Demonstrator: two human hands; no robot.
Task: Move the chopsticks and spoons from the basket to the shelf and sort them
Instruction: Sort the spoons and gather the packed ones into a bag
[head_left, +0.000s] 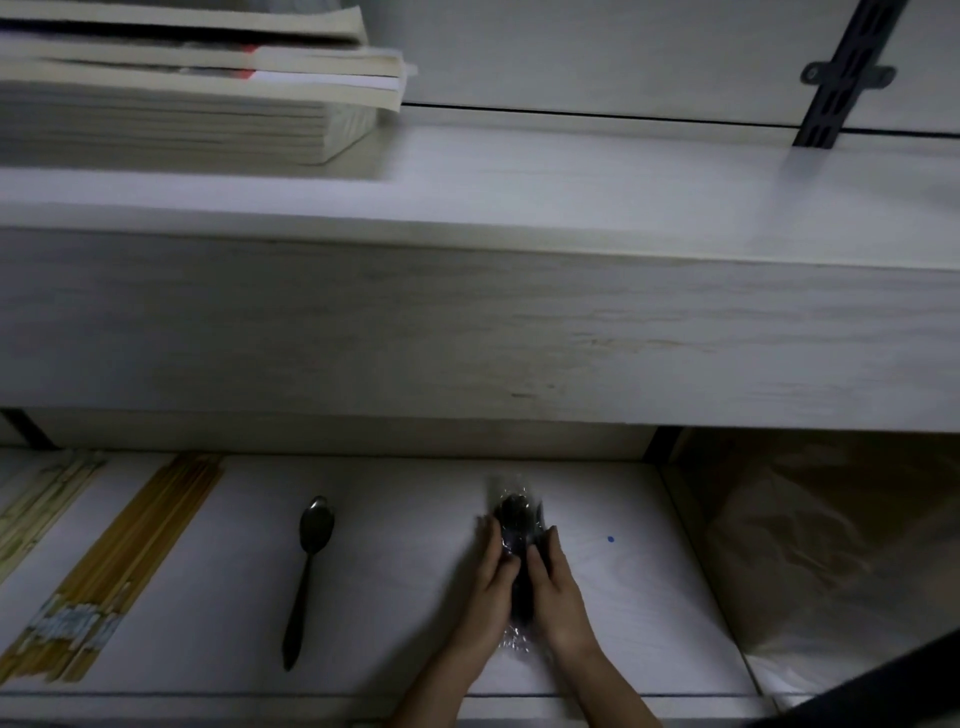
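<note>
Both hands, left (491, 582) and right (553, 584), clasp wrapped black spoons (517, 525) on the shelf (395, 561).

On the lower shelf (395, 597): chopsticks (135, 561) at nine o'clock, spoon (309, 566) centre-left, wrapped spoons (517, 551) at three; books (197, 88) at eleven above.

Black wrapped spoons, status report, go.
Left hand, right hand both clasp black plastic-wrapped spoons on white lower shelf. Dark metal spoon lies left, apart. Nothing blocking.

Stacked books (208, 88) lie on the upper board (519, 208); brown paper (831, 545) sits lower right.
</note>
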